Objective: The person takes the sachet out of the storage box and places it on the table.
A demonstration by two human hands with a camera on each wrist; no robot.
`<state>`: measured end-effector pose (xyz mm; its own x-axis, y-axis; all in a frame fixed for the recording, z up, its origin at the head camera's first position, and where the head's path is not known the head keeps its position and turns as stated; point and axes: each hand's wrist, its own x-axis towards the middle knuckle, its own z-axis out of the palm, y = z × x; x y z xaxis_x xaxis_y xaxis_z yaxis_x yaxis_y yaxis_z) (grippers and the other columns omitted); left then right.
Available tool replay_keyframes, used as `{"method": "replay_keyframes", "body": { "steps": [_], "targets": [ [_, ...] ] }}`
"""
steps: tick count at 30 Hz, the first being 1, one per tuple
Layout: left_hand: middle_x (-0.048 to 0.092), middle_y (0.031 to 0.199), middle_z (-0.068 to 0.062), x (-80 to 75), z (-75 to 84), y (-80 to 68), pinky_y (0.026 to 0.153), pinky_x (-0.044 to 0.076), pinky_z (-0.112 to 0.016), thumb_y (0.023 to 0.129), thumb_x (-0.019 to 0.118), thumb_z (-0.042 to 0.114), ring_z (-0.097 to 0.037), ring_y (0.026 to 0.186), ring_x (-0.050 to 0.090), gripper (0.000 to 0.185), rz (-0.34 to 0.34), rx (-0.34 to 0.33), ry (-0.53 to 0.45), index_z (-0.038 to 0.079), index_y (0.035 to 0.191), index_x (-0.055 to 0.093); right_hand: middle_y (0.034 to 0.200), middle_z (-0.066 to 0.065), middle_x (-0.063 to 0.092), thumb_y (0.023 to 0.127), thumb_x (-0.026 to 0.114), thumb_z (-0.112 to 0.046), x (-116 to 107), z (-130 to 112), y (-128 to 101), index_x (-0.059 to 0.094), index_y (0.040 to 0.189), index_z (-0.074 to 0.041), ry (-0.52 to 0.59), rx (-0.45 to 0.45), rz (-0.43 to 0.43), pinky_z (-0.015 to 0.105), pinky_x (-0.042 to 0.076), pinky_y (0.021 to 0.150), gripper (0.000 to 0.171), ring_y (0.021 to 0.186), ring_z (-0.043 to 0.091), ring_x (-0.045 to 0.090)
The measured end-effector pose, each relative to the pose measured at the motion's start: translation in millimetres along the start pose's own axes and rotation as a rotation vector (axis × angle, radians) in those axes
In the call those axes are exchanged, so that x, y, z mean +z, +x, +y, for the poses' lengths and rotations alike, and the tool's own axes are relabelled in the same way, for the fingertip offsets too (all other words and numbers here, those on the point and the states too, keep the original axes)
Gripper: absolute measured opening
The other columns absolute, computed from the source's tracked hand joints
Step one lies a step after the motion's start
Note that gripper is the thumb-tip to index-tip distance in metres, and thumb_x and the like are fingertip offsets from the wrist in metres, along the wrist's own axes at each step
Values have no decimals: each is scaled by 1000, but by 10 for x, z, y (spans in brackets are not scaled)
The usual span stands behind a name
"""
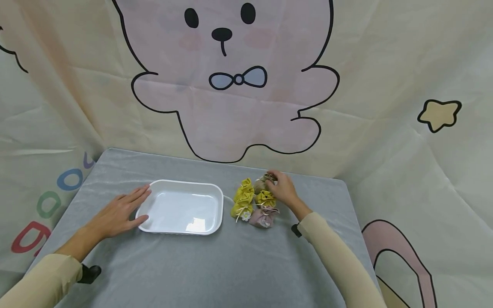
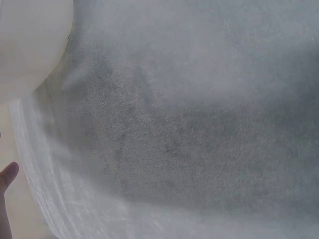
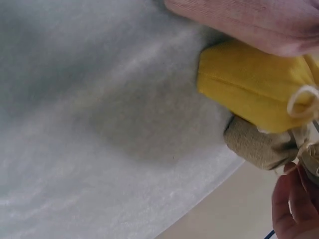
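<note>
A white rectangular tray (image 1: 173, 207) lies on the table, left of the middle. My left hand (image 1: 120, 214) rests against its left rim, fingers extended; the left wrist view shows only the thumb (image 2: 9, 174) at its edge. Right of the tray sits a cluster of small drawstring pouches. My right hand (image 1: 283, 189) pinches the gathered neck of a beige pouch (image 3: 259, 144) at the back of the cluster. Beside it are a yellow pouch (image 3: 249, 82) with a white cord and a pink pouch (image 1: 264, 217). More yellow pouches (image 1: 243, 199) stand on the left, one with a white flower.
A grey cloth (image 1: 215, 269) covers the table. Behind its back edge hangs a fabric backdrop (image 1: 389, 55) printed with a pink bear and a star. A thin pale cord (image 1: 229, 199) lies between the tray and the pouches.
</note>
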<state>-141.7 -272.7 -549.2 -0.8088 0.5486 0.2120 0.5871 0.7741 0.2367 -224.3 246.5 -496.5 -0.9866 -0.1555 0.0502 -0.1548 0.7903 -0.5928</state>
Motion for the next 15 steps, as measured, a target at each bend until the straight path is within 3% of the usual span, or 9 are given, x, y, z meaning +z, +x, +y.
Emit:
{"method": "replay_keyframes", "body": {
  "steps": [8,11,15],
  "targets": [
    [43,152,-19,-67,-3,45,92,44,-61,85,74,37,-39,130,49,76,-14,29,17,-4,143,48,140,22,55,98,62,-34,-123,-20,-94,41,150,-8,-30,48,-79,59,42,101,62,127,39,53],
    [48,146,-24,-114,21,93,90,46,-60,86,74,34,-42,120,57,69,-15,12,-3,-6,138,54,144,22,51,98,60,-39,-174,-8,-134,38,152,-9,-76,50,-56,63,36,104,65,130,41,49],
    [55,137,-28,-190,63,217,86,49,-60,89,73,29,-45,106,64,56,-26,-70,-54,-6,131,60,150,19,45,100,55,-43,-241,86,-170,36,153,-9,-166,48,28,65,25,109,66,135,41,44]
  ]
}}
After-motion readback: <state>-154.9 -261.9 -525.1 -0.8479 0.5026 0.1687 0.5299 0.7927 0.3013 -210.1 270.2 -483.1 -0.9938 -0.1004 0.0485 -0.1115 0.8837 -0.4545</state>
